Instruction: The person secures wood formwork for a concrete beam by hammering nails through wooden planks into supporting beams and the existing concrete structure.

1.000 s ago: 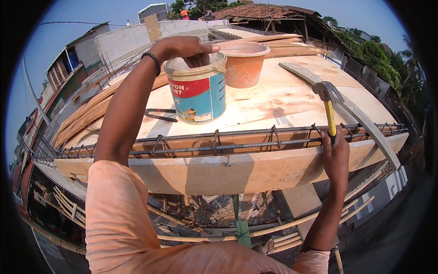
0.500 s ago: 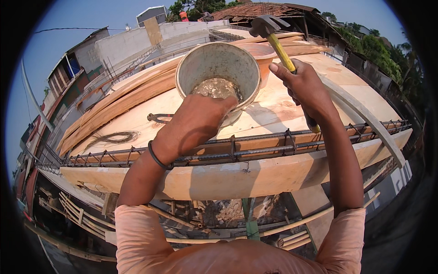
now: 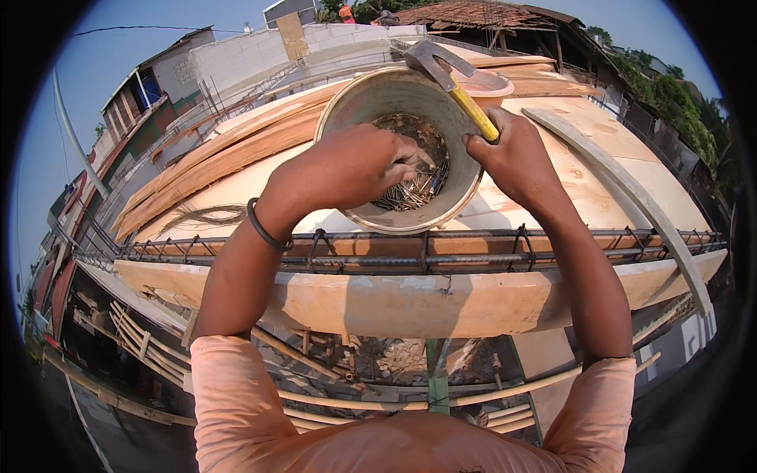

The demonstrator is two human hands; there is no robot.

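A left hand point(image 3: 359, 167), fingers curled, reaches into a bucket point(image 3: 374, 102) of nails point(image 3: 410, 194), its hold unclear; the right hand point(image 3: 517, 158) clasps a hammer point(image 3: 471, 110).

shirt point(image 3: 371, 449): peach-orange, creased | sleeves point(image 3: 233, 386): short, loose, wrinkled | wristband point(image 3: 259, 229): black, slim, rounded, left wrist

A yellow-handled hammer point(image 3: 471, 110) slants across a tilted bucket point(image 3: 374, 100) containing loose nails point(image 3: 416, 191).
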